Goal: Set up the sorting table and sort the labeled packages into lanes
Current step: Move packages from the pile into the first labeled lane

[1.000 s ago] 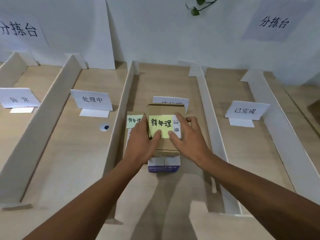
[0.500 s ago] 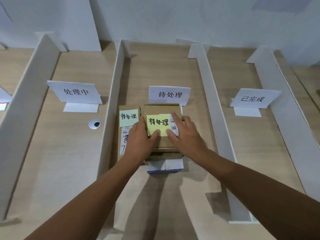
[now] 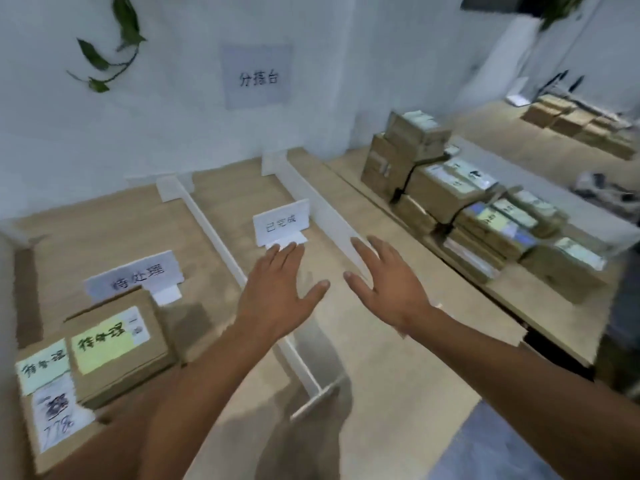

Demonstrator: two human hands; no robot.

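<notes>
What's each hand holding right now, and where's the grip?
Nothing. The left hand and right hand are both open, fingers spread; the yellow-labelled box lies apart from both.

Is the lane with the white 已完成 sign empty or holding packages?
Empty where visible: only the white 已完成 sign stands on its bare wooden floor; the left hand and right hand cover part of it.

Both hands empty: left hand, right hand flat above table
</notes>
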